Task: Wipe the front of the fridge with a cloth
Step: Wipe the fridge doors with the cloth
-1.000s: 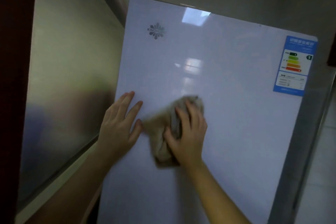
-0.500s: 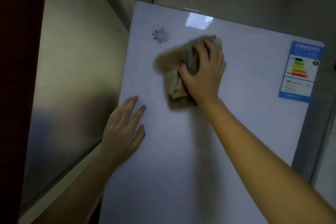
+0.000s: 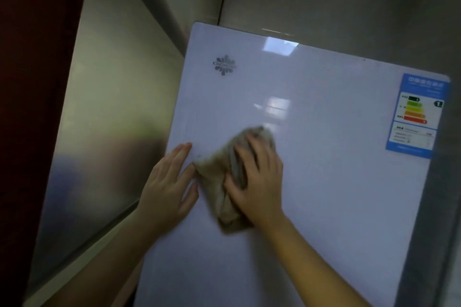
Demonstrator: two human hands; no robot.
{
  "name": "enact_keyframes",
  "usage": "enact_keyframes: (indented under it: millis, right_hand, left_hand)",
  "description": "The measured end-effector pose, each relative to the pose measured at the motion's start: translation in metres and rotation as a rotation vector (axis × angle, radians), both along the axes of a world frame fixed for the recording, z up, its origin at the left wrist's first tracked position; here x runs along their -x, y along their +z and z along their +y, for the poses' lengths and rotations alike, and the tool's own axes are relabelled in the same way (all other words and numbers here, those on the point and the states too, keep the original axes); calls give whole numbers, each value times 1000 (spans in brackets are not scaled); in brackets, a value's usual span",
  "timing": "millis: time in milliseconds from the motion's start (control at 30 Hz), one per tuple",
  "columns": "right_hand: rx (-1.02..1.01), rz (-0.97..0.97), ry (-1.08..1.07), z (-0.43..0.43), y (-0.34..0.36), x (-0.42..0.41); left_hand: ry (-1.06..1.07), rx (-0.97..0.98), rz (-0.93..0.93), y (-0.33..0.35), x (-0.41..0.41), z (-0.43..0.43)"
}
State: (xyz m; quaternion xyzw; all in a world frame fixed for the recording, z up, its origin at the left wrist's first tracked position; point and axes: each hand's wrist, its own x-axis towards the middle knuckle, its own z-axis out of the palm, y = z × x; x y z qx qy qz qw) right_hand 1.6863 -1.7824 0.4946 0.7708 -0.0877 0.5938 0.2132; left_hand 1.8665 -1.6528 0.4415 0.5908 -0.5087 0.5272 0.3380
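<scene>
Head view, right hand (image 3: 259,179) spread — pressing cloth (image 3: 214,174)

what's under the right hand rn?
A crumpled beige cloth, pressed against the white fridge door by the right hand. The door surface beneath the cloth is covered.
</scene>
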Motion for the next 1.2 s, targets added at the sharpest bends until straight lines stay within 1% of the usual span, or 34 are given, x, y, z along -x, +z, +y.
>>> enact_keyframes:
  millis: [67,100,167,267,400,467,533,633,733,833,900,967,1100,1200]
  right_hand:
    - [76,67,-2,-10,-30,11]
    - [99,84,6,-14,-34,15]
    - [119,73,9,-19,-20,18]
    - [106,17,7,-19,41,13]
    - [100,-12,13,-10,154,-5]
    - [137,20,7,-1,198,-18]
    - [198,94,-6,8,222,-31]
    - [252,223,-13,17,221,-45]
    - [314,404,5,19,183,-42]
    - [498,680,0,9,136,-26]
    - [591,781,9,0,127,-19]
    - [597,746,-14,-5,144,-15]
    - [426,449,-51,-1,209,-12]
    - [345,343,-5,4,231,-18]
  left_hand:
    - [18,-24,-3,-1,0,1]
    - [24,-30,-5,-2,0,1]
    - [27,-31,-7,-1,-2,1]
    - [30,-28,3,0,-3,2]
    - [34,-5,58,-13,-3,6]
    - [12,-3,106,-27,-4,8]
    - [10,-6,140,-43,-3,11]
    - [17,-19,190,-64,2,13]
    - [20,-30,228,-77,8,13]
    - [12,-44,229,-82,8,13]
    - [10,-52,216,-81,6,13]
    - [10,-53,201,-81,5,14]
    - [-3,-50,196,-81,4,17]
    - [-18,-55,212,-85,4,18]
